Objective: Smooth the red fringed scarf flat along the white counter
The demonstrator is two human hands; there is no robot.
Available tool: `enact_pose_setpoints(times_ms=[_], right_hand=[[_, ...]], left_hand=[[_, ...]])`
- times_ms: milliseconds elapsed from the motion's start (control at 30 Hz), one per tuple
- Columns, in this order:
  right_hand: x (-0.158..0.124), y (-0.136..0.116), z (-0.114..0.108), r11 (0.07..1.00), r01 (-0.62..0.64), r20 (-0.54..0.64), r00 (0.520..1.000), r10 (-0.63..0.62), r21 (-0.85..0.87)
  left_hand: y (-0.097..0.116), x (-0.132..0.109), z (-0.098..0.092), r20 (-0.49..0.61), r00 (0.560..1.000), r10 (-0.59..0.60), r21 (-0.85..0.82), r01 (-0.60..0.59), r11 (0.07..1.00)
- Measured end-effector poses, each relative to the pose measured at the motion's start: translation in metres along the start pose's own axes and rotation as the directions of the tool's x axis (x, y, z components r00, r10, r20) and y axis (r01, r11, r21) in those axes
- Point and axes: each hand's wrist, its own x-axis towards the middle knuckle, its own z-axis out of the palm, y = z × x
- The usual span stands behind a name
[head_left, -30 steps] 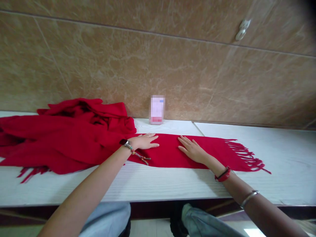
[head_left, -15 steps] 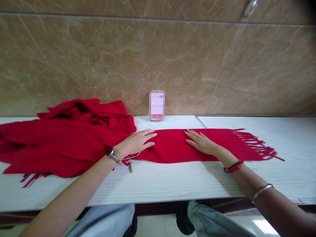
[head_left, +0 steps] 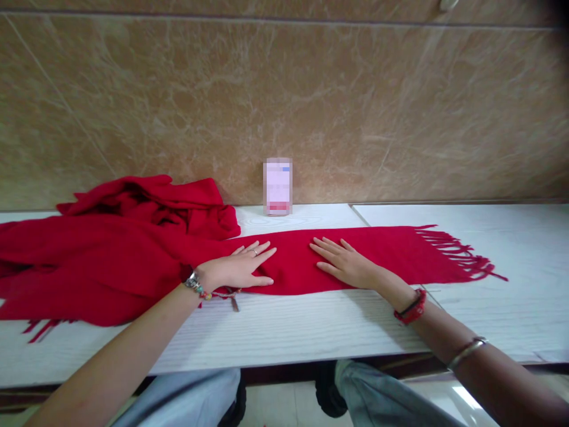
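A long red scarf (head_left: pixel 291 267) lies across the white tabletop, flat and smooth on the right, with its fringe (head_left: pixel 457 255) spread at the far right end. To the left it runs into loose, rumpled folds, and more fringe hangs toward the front edge there. My left hand (head_left: pixel 235 270) rests palm down on the scarf where the folds meet the flat part, fingers spread. Flat on the smooth stretch, my right hand (head_left: pixel 344 264) lies with its fingers apart, pointing left. Neither hand grips the cloth.
A bunched heap of red cloth (head_left: pixel 178 204) sits against the marbled wall (head_left: pixel 311 107) at the back left. A phone (head_left: pixel 278 187), its screen blurred, leans upright on that wall. The white table (head_left: pixel 288 332) ends in front of my knees.
My right hand has slid a little left along the scarf. My left hand has spread its fingers more and sits slightly lower and further left. The view has shifted slightly.
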Motion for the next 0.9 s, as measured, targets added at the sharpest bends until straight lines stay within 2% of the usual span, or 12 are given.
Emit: enact_pose_setpoints(times_ms=[200,300,367,433,500,567,667,767,833,900], right_hand=[[-0.002,0.013,0.001,0.998,-0.021,0.008,1.0,0.021,-0.056],[-0.002,0.017,0.001,0.998,-0.048,0.013,0.999,0.049,-0.046],[-0.002,0.018,0.002,0.998,-0.053,0.015,0.998,0.053,-0.037],[-0.002,0.017,0.004,0.998,-0.045,0.023,0.999,0.046,-0.04],[-0.002,0.018,0.005,0.998,-0.04,0.02,0.999,0.041,-0.048],[-0.003,0.018,0.007,0.998,-0.039,0.001,0.999,0.039,-0.053],[-0.004,0.018,0.008,0.998,-0.039,-0.02,0.999,0.038,-0.057],[-0.004,0.017,0.007,0.997,-0.047,-0.013,0.999,0.046,-0.061],[-0.004,0.016,0.005,0.997,-0.061,-0.003,0.998,0.061,-0.056],[-0.003,0.014,0.004,0.996,-0.078,0.004,0.997,0.078,-0.051]], left_hand=[[-0.011,0.004,-0.007,0.074,0.991,-0.114,0.013,0.113,0.993],[-0.002,0.006,-0.015,0.089,0.986,-0.138,0.025,0.137,0.99],[0.012,0.011,-0.017,0.03,0.993,-0.112,0.005,0.112,0.994],[0.029,0.02,-0.015,-0.115,0.992,-0.048,0.0,0.048,0.999],[0.044,0.032,-0.007,-0.242,0.97,0.021,0.049,-0.009,0.999],[0.05,0.042,0.003,-0.247,0.969,0.023,0.068,-0.007,0.998],[0.044,0.046,0.012,-0.216,0.975,-0.042,0.042,0.052,0.998],[0.026,0.036,0.01,-0.188,0.967,-0.17,0.018,0.176,0.984],[0.015,0.028,0.006,-0.19,0.936,-0.298,0.026,0.308,0.951],[0.011,0.023,0.002,-0.246,0.891,-0.381,0.05,0.405,0.913]])
